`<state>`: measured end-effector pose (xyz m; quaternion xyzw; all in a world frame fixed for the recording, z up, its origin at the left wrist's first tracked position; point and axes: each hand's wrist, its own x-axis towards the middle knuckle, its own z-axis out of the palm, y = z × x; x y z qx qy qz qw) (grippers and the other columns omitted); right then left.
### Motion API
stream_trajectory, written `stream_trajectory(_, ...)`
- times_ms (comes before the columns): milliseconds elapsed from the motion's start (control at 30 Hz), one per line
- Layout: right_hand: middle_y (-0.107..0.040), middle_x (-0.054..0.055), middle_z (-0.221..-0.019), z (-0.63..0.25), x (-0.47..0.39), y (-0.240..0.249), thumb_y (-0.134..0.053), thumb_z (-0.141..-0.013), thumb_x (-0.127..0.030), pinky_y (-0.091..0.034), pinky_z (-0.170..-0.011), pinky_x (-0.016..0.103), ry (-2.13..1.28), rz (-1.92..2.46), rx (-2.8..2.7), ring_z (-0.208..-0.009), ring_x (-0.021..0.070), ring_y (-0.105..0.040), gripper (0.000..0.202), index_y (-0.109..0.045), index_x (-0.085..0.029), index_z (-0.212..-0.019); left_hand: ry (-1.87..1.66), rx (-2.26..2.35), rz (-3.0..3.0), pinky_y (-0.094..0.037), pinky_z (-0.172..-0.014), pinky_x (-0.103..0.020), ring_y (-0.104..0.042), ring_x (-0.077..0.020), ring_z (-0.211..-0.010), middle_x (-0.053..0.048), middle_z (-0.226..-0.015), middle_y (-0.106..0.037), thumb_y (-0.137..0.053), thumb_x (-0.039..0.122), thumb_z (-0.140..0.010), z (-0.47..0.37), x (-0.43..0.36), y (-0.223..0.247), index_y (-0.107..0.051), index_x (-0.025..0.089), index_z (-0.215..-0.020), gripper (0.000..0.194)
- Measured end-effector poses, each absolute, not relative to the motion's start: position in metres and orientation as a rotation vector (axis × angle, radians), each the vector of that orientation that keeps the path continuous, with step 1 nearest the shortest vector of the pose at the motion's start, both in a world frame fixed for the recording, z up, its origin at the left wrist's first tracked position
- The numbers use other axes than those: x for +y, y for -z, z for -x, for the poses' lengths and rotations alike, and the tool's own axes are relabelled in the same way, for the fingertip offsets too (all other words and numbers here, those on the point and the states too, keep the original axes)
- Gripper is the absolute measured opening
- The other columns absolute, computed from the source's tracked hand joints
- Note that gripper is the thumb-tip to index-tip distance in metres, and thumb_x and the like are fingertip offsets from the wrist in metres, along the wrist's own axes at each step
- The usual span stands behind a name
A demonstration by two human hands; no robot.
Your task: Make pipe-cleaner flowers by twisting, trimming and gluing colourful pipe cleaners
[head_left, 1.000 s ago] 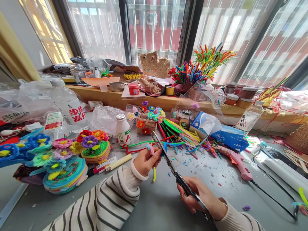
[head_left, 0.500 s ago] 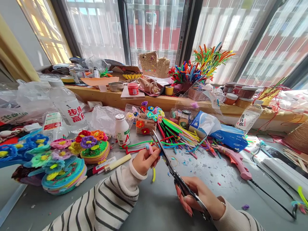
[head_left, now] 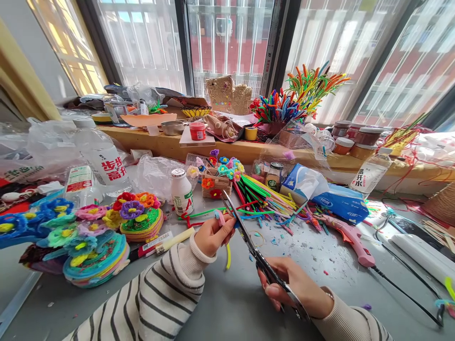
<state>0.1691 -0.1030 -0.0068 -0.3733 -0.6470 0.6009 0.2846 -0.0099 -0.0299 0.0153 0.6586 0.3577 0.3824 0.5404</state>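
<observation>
My left hand (head_left: 212, 235) is closed in a pinch on a small pipe cleaner piece (head_left: 220, 218), pink and light blue, curling above the fingers. A yellow pipe cleaner end (head_left: 228, 256) hangs below the same hand; whether it is joined to the pink piece is hidden. My right hand (head_left: 291, 286) grips a pair of scissors (head_left: 250, 244). Their slim blades point up and away, slightly apart at the tips, and pass close by my left fingertips, where a bit of dark blue shows.
Finished fuzzy flowers (head_left: 88, 232) lie at left. A white bottle (head_left: 182, 192) stands beside a small flower basket (head_left: 216, 184). Loose pipe cleaners (head_left: 266, 194) spread behind my hands. At right are a blue tissue pack (head_left: 341, 203), a pink glue gun (head_left: 351, 239) and its cord.
Both hands stay in nearly the same place. The scissor blades have drawn slightly closer together beside the left fingertips, and the view has shifted a little.
</observation>
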Motion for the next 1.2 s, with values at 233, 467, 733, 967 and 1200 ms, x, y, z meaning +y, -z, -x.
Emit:
stream_trajectory(233, -0.039, -0.007, -0.040, -0.167, -0.103, 0.012, -0.051, -0.064, -0.044, -0.025, -0.032, 0.015, -1.603, 1.017, -1.642, -0.033, 0.0038, -0.036, 0.033, -0.036, -0.015, -0.057, -0.931, 0.869, -1.529, -0.023, -0.036, -0.019, -0.031, -0.0038, -0.036, 0.007, -0.040, -0.033, -0.044, 0.045, -0.064, 0.006, -0.030, -0.017, -0.036, 0.016, -0.049, 0.034)
stream_trajectory(467, -0.036, -0.008, -0.040, -0.165, -0.101, 0.015, -0.052, -0.064, -0.041, -0.022, -0.031, 0.014, -1.570, 1.027, -1.577, -0.031, 0.0023, -0.034, 0.032, -0.034, -0.016, -0.057, -0.977, 0.827, -1.525, -0.025, -0.035, -0.019, -0.033, -0.0038, -0.035, 0.006, -0.041, -0.037, -0.045, 0.045, -0.064, 0.007, -0.030, -0.014, -0.041, 0.014, -0.052, 0.034)
stream_trajectory(733, -0.036, -0.006, -0.045, -0.199, -0.100, 0.005, -0.049, -0.066, -0.043, -0.026, -0.037, 0.018, -1.260, 1.232, -1.807, -0.037, 0.0049, -0.033, 0.030, -0.040, -0.015, -0.059, -1.241, 1.014, -1.368, -0.040, -0.043, -0.020, -0.047, -0.0073, -0.041, 0.003, -0.044, -0.053, -0.057, 0.044, -0.053, 0.024, -0.011, -0.016, -0.054, 0.013, -0.058, 0.031)
stream_trajectory(967, -0.049, 0.001, -0.055, -0.238, -0.108, 0.010, -0.050, -0.063, -0.046, -0.029, -0.045, 0.022, -0.575, 1.624, -2.320, -0.048, 0.0106, -0.038, 0.030, -0.054, -0.016, -0.070, -1.261, 1.129, -1.082, -0.046, -0.055, -0.022, -0.056, -0.0108, -0.049, 0.002, -0.048, -0.059, -0.068, 0.034, -0.039, 0.027, -0.006, -0.018, -0.060, 0.013, -0.060, 0.031)
stream_trajectory(1200, -0.054, 0.003, -0.066, -0.242, -0.108, 0.008, -0.052, -0.063, -0.042, -0.033, -0.051, 0.025, -0.470, 1.677, -2.361, -0.056, 0.0145, -0.046, 0.027, -0.053, -0.020, -0.077, -1.079, 1.058, -1.035, -0.045, -0.051, -0.022, -0.057, -0.0126, -0.052, 0.000, -0.050, -0.061, -0.070, 0.028, -0.036, 0.027, -0.001, -0.010, -0.061, 0.011, -0.065, 0.035)
